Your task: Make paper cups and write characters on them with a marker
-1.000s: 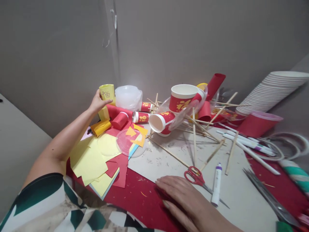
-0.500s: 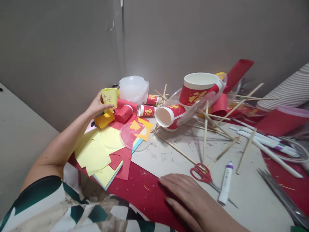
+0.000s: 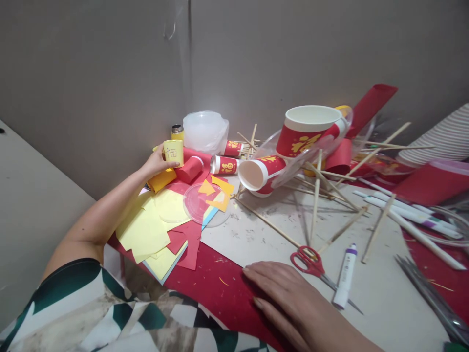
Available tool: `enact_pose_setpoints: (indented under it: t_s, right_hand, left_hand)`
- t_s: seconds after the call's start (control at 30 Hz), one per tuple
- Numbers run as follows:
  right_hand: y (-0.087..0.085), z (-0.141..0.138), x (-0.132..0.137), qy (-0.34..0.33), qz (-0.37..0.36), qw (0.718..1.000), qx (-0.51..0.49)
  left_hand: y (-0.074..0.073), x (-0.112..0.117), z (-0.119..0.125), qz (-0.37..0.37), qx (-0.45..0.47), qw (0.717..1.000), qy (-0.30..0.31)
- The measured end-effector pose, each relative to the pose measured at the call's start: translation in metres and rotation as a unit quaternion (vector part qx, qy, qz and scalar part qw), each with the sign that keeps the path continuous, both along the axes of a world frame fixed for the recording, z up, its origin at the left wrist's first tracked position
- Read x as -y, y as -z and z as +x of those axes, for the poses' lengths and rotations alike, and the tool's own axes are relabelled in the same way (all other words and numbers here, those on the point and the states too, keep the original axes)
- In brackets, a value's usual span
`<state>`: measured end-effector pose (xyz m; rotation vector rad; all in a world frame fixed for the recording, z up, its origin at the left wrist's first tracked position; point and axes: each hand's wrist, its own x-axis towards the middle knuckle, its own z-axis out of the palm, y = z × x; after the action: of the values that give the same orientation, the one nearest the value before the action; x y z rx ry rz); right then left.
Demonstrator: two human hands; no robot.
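At the back left, my left hand [image 3: 155, 163] grips a yellow paper tube [image 3: 173, 153] with a Chinese character written on its side. An orange paper roll [image 3: 161, 180] lies right below that hand, and a red paper roll [image 3: 191, 169] is just to its right. My right hand [image 3: 280, 293] rests flat near the table's front edge, palm down, holding nothing. To the right of its fingers lie red-handled scissors [image 3: 308, 260]. A white marker with a purple end [image 3: 345, 278] lies across the scissors' blades.
Yellow paper sheets [image 3: 146, 225] and a clear plastic lid [image 3: 194, 208] cover the left side. Red-and-white paper cups [image 3: 308, 128] and wooden sticks [image 3: 317, 205] crowd the back and centre. A white plastic bowl [image 3: 204, 131] stands near the wall; metal tools [image 3: 430, 293] lie at right.
My left hand has lowered the yellow paper tube slightly and shifted it right, uncovering more of a yellow bottle behind. The view has moved a little. My right hand stays put.
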<state>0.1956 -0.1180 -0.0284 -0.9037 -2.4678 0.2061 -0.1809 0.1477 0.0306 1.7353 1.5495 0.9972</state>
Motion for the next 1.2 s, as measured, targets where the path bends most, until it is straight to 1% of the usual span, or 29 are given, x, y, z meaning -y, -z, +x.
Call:
enact_pose_setpoints:
  t_s: [0.17, 0.3, 0.37, 0.5, 0.6, 0.7, 0.8, 0.9, 1.0, 1.07, 1.13, 1.17, 1.2]
  right_hand:
    - [-0.002, -0.001, 0.001, -0.001, 0.001, 1.000, 0.009]
    - [-0.002, -0.001, 0.001, -0.002, 0.005, 1.000, 0.013]
    - [-0.001, 0.001, 0.000, 0.000, 0.007, 1.000, 0.016]
    - [0.001, 0.004, -0.001, -0.003, 0.009, 1.000, 0.025]
    - [0.003, 0.004, 0.001, -0.004, 0.011, 1.000, 0.029]
    - [0.003, 0.004, 0.003, -0.004, 0.012, 1.000, 0.028]
    - [0.003, 0.005, 0.004, -0.005, 0.021, 1.000, 0.021]
    - [0.000, 0.003, 0.004, -0.007, 0.030, 0.999, 0.011]
    - [-0.004, 0.002, 0.003, 0.004, 0.043, 0.999, -0.018]
    - [-0.004, 0.001, 0.003, 0.016, 0.046, 0.998, -0.043]
    - [-0.003, 0.002, 0.004, 0.032, 0.038, 0.996, -0.072]
    - [-0.002, 0.003, 0.006, 0.046, 0.026, 0.994, -0.092]
    - [-0.001, 0.004, 0.007, 0.064, 0.005, 0.991, -0.114]
  left_hand:
    - [-0.013, 0.009, -0.005, -0.041, -0.061, 0.997, -0.034]
    - [-0.023, 0.022, -0.018, -0.063, -0.107, 0.989, -0.077]
    - [-0.025, 0.029, -0.026, -0.075, -0.123, 0.986, -0.088]
    - [-0.023, 0.043, -0.037, -0.114, -0.148, 0.980, -0.069]
    - [-0.017, 0.048, -0.038, -0.144, -0.159, 0.976, -0.045]
    - [-0.013, 0.051, -0.038, -0.157, -0.154, 0.975, -0.030]
    - [-0.019, 0.057, -0.042, -0.163, -0.133, 0.977, -0.020]
    - [-0.035, 0.069, -0.047, -0.168, -0.099, 0.981, -0.005]
    - [-0.052, 0.087, -0.045, -0.166, -0.051, 0.984, 0.028]
    - [-0.060, 0.101, -0.035, -0.162, -0.023, 0.984, 0.076]
    - [-0.066, 0.115, -0.015, -0.152, -0.032, 0.977, 0.144]
    - [-0.067, 0.123, -0.002, -0.134, -0.040, 0.974, 0.177]
    - [-0.068, 0.130, 0.013, -0.120, -0.062, 0.965, 0.224]
